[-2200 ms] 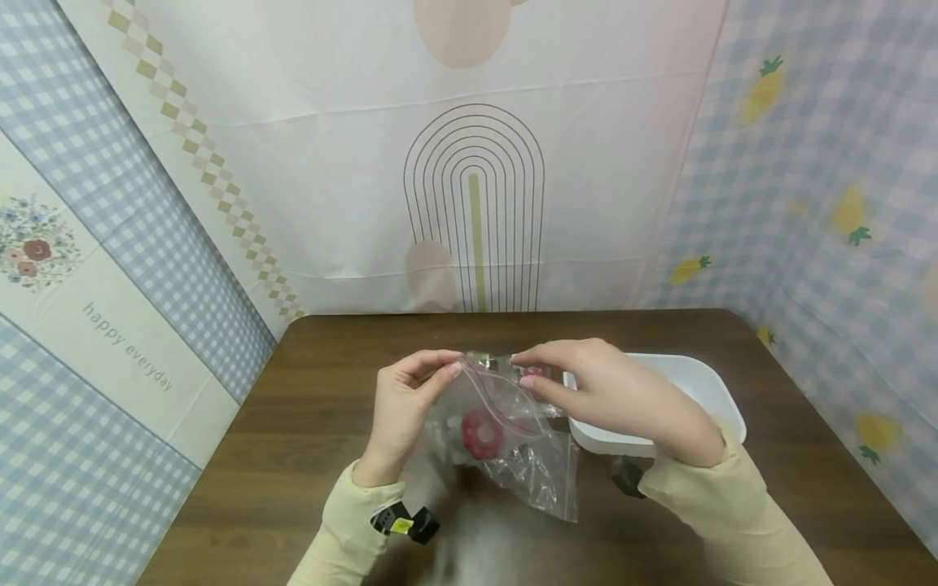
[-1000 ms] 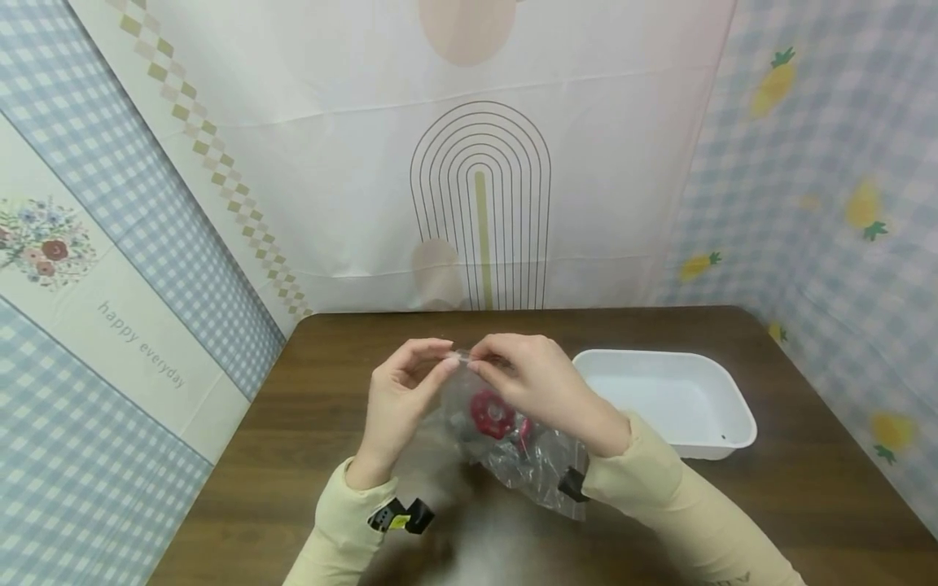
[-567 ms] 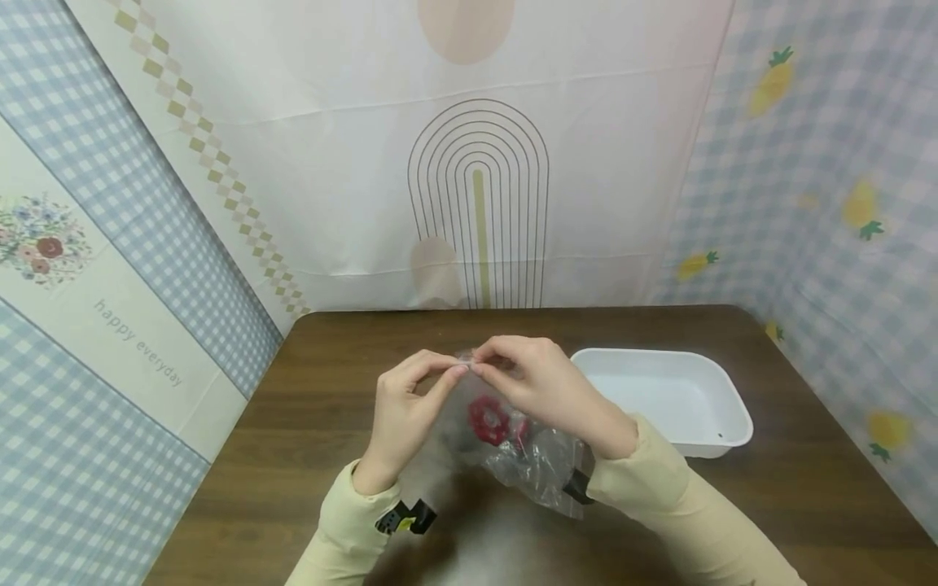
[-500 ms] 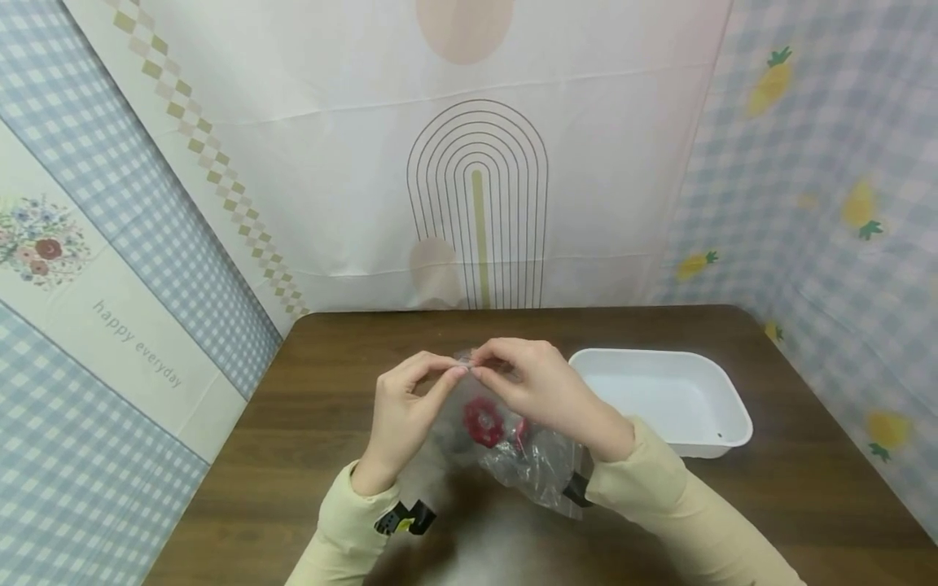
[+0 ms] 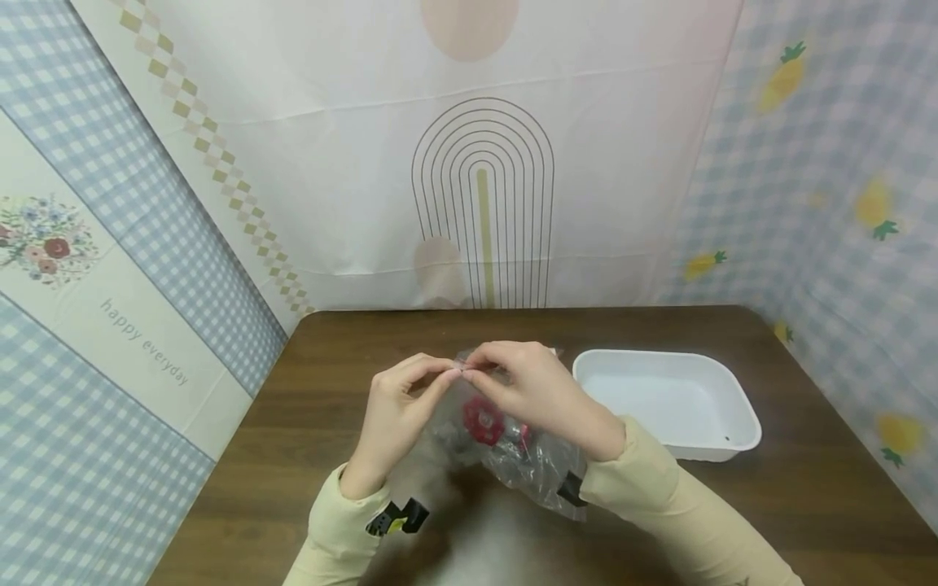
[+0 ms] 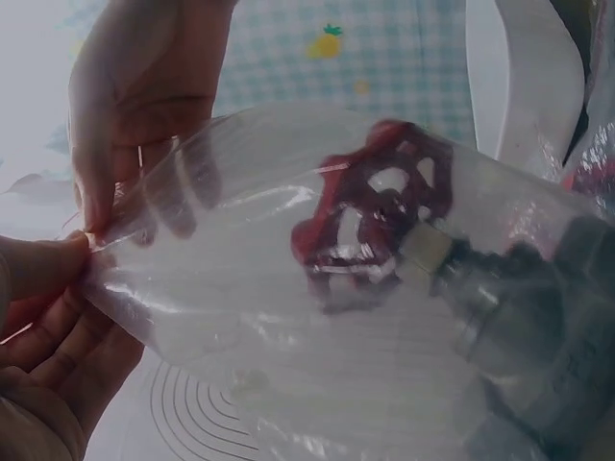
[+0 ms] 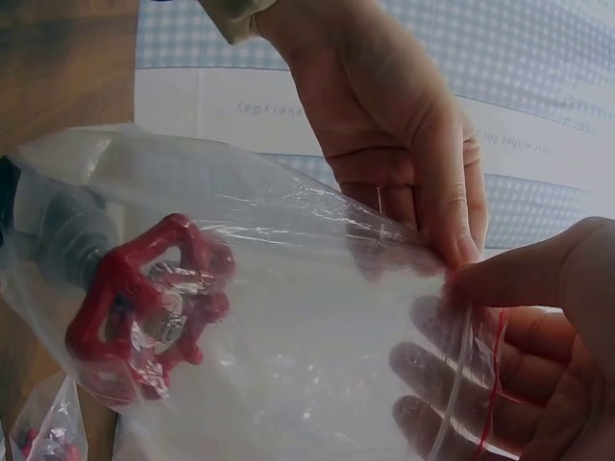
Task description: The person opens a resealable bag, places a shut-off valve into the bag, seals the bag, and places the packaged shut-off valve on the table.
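A clear zip bag (image 7: 298, 327) hangs from both hands over the table, with a valve (image 6: 519, 298) inside. Its red handwheel (image 5: 484, 419) shows through the film, and the grey body lies deeper in the bag. My left hand (image 5: 396, 411) pinches the zip edge between thumb and forefinger. Right beside it, fingertips almost meeting, my right hand (image 5: 538, 395) pinches the same edge. In the right wrist view, several right-hand fingers (image 7: 423, 375) spread behind the film below the red zip line (image 7: 497, 384).
On the wooden table (image 5: 308, 488), a white plastic tub (image 5: 740, 427) stands to the right of the hands. Another clear bag (image 7: 58, 423) with red parts lies near the held bag. Patterned cloth (image 5: 352, 179) hangs behind the table and along both sides.
Earlier, the bag's mouth gaped and the hands were apart. My right hand has since moved left against the left one, pinching the zip edge. Over the last second, the hands shift only slightly.
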`<state>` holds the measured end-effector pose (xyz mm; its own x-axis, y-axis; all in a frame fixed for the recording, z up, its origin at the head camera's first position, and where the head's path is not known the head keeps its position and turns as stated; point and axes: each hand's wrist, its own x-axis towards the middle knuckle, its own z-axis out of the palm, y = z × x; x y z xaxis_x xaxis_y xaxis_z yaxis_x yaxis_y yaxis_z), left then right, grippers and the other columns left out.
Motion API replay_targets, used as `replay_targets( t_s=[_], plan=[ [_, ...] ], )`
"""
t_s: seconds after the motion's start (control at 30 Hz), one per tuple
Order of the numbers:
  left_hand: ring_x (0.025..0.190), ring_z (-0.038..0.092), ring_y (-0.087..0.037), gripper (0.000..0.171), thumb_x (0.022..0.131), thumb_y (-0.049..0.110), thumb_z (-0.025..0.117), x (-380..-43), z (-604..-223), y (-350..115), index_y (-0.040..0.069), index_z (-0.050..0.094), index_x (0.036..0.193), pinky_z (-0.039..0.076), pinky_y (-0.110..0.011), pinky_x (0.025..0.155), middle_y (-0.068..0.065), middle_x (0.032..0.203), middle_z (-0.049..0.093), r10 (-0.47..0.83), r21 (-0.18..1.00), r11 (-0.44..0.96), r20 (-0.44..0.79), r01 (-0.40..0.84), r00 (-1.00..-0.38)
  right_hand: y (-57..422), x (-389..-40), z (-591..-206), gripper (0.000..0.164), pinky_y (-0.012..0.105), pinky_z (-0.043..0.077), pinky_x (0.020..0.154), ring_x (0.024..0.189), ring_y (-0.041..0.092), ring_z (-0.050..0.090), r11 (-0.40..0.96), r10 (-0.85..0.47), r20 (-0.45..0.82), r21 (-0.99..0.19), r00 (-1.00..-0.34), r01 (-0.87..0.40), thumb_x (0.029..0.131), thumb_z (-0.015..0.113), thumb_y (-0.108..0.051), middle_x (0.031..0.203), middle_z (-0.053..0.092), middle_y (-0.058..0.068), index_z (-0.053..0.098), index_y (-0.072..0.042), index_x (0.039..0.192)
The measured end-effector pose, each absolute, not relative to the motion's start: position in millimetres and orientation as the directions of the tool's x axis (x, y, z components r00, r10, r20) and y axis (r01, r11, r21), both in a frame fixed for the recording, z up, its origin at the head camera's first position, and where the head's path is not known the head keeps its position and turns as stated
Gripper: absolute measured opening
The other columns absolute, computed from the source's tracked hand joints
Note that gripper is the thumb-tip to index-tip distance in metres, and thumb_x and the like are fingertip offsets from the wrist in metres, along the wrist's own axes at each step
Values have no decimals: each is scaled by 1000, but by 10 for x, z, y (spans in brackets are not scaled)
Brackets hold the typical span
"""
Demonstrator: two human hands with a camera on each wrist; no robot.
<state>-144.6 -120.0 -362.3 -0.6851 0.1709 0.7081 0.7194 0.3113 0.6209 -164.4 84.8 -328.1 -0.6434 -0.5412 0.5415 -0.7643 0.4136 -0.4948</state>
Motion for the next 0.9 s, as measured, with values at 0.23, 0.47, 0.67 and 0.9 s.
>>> replay_targets(
  t_s=[0.23, 0.47, 0.67, 0.9],
  plan=[
    [83, 68, -13, 7, 91, 9, 74, -1415, -3626, -1205, 12, 78, 96, 58, -27, 72, 0, 89, 73, 162, 667, 287, 673, 687, -721, 833, -1631, -3265, 5, 28, 59, 75, 81, 5, 69, 394, -546, 533, -518, -646, -760, 93, 74, -13, 89, 74, -3, 76, -8, 93],
    [82, 68, -13, 8, 91, 7, 74, -1412, -3640, -1192, 10, 79, 97, 57, -24, 72, -2, 89, 74, 165, 634, 312, 698, 708, -697, 842, -1632, -3273, 4, 23, 58, 74, 81, 5, 69, 402, -535, 546, -506, -645, -763, 90, 76, -12, 88, 75, -3, 76, -8, 91],
    [81, 68, -12, 7, 92, 9, 74, -1393, -3651, -1162, 13, 78, 95, 58, -26, 74, 2, 88, 73, 132, 630, 331, 706, 702, -696, 847, -1637, -3285, 3, 21, 57, 75, 81, 5, 69, 383, -557, 517, -535, -650, -753, 91, 75, -9, 89, 75, -2, 76, -8, 93],
    [84, 69, -15, 6, 94, 7, 71, -1397, -3664, -1136, 11, 76, 94, 59, -32, 78, -2, 88, 72, 136, 595, 346, 733, 725, -666, 845, -1633, -3282, 4, 21, 57, 74, 79, 4, 68, 393, -551, 513, -535, -658, -748, 91, 73, -10, 87, 74, -3, 76, -8, 92]
  ],
)
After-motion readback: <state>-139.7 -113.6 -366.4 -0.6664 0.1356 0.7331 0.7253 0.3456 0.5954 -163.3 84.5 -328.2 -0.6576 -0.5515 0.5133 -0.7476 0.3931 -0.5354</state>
